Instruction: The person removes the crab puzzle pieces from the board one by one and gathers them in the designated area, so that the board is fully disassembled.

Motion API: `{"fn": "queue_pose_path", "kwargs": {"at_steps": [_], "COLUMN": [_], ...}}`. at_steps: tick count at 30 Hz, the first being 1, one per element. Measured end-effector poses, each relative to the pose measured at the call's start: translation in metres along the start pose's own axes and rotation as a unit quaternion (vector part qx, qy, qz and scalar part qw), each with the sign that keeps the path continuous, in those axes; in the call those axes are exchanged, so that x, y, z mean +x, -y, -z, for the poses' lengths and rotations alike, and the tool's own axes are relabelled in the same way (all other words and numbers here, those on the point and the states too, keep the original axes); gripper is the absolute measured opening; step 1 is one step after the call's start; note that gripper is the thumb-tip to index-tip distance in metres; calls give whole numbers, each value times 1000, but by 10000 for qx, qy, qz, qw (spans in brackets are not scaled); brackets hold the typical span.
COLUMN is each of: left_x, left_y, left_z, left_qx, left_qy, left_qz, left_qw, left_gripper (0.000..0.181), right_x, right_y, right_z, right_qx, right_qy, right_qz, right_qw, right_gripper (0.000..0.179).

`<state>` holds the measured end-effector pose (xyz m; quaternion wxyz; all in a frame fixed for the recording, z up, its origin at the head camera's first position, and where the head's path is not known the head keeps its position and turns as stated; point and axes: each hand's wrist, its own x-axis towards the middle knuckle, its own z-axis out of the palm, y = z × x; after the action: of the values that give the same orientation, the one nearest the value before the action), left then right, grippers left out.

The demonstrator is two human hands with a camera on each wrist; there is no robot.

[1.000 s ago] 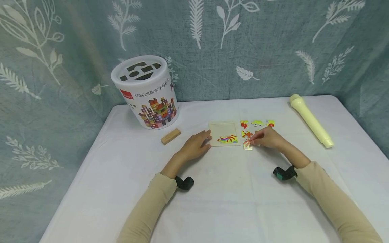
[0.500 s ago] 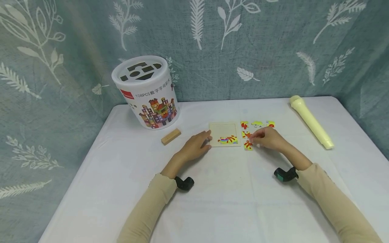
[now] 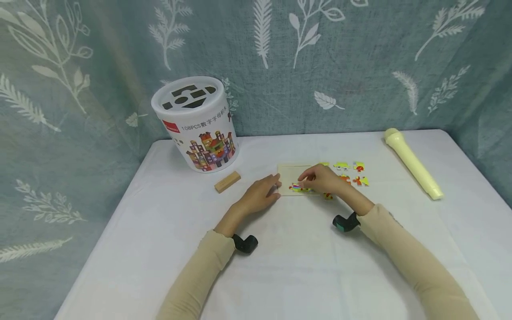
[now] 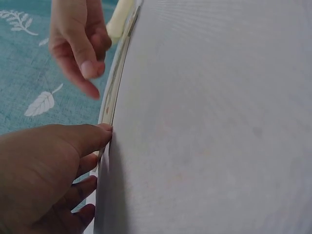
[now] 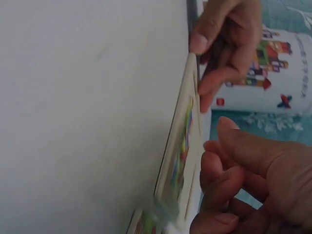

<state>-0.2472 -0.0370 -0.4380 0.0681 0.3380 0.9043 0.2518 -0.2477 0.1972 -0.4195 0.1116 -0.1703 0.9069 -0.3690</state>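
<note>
My left hand (image 3: 262,194) holds the left edge of a square wooden puzzle tray (image 3: 285,174) with thumb and fingertips. In the left wrist view, the left thumb (image 4: 92,138) presses on the tray's rim. Colourful puzzle pieces (image 3: 296,187) lie joined along the tray's near side, partly covered by my right hand (image 3: 323,178). That hand hovers over the tray's right part, fingers loosely bent. Between the thumb and fingers of the right hand (image 5: 239,180) no piece shows. Loose red and yellow pieces (image 3: 361,181) lie right of the tray, some hidden behind the hand.
A small wooden block (image 3: 227,182) lies left of the tray. Behind it stands a large white printed bucket (image 3: 200,129) with shape cutouts in its lid. A pale yellow toy microphone (image 3: 414,163) lies at the right. A green leaf-patterned curtain (image 3: 280,89) hangs behind the table.
My right hand has left the loose pieces and moved left over the tray. The lowest loose piece stays beside the tray. My left hand keeps its place at the tray's left edge.
</note>
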Motion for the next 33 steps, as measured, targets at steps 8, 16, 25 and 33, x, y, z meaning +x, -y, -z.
{"fn": "queue_pose_path", "kwargs": {"at_steps": [8, 16, 25, 33], "left_x": [-1, -1, -1, -2], "left_y": [-1, -1, -1, -2], "left_z": [0, 0, -1, 0], "left_qx": [-4, -22, 45, 27], "left_qy": [-49, -62, -51, -61], "left_qz": [-58, -21, 9, 18], "left_qw": [10000, 10000, 10000, 10000], "left_gripper": [54, 54, 54, 54], "right_x": [9, 7, 5, 3], "right_y": [13, 15, 26, 24], "right_z": [-13, -17, -20, -21], "right_qx": [-459, -575, -1098, -830], "right_qy": [312, 263, 245, 46], "right_qz": [-10, -41, -366, -89], "right_qw": [9985, 9980, 9930, 9965], "right_gripper": [23, 19, 21, 23]}}
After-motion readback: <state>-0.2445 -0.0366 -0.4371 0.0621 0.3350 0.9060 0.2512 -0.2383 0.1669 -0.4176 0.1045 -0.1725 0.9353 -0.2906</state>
